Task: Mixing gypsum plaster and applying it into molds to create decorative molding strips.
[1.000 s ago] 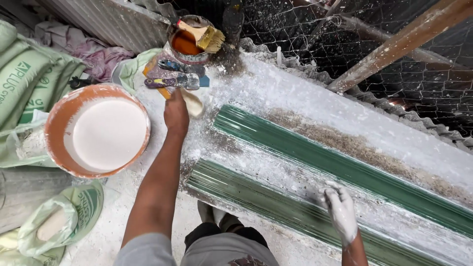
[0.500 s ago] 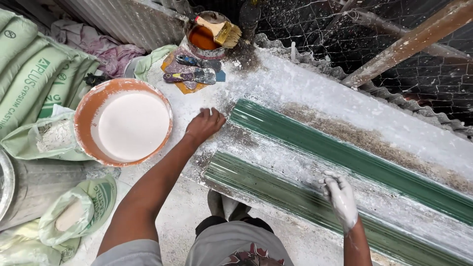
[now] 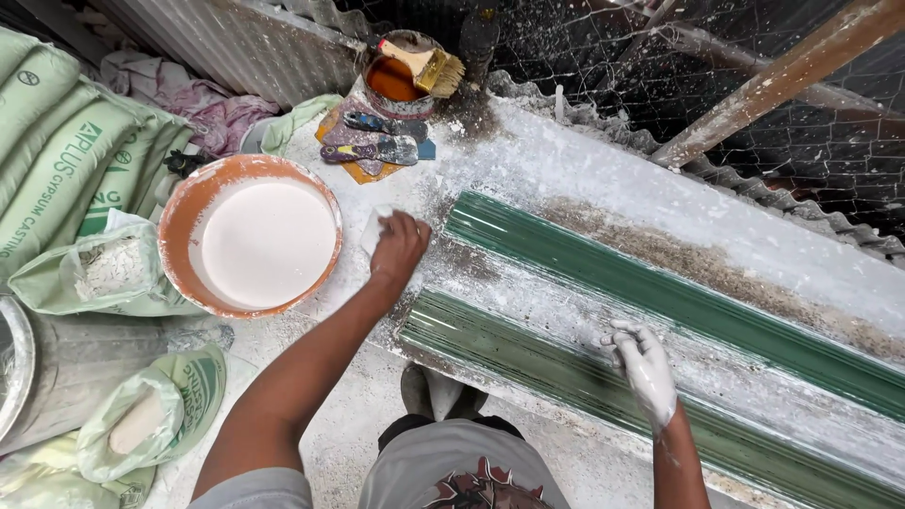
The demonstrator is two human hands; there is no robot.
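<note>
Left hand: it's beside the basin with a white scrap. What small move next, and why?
Probably dip the scrap into the white mix in the basin. The left hand holds it right beside the rim, the green moulds are only patchily coated, and the right hand, caked white, rests on the near one.

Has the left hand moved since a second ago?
Yes. The left hand has drawn back from the paint tin, toward the person, now beside the orange basin.
</note>
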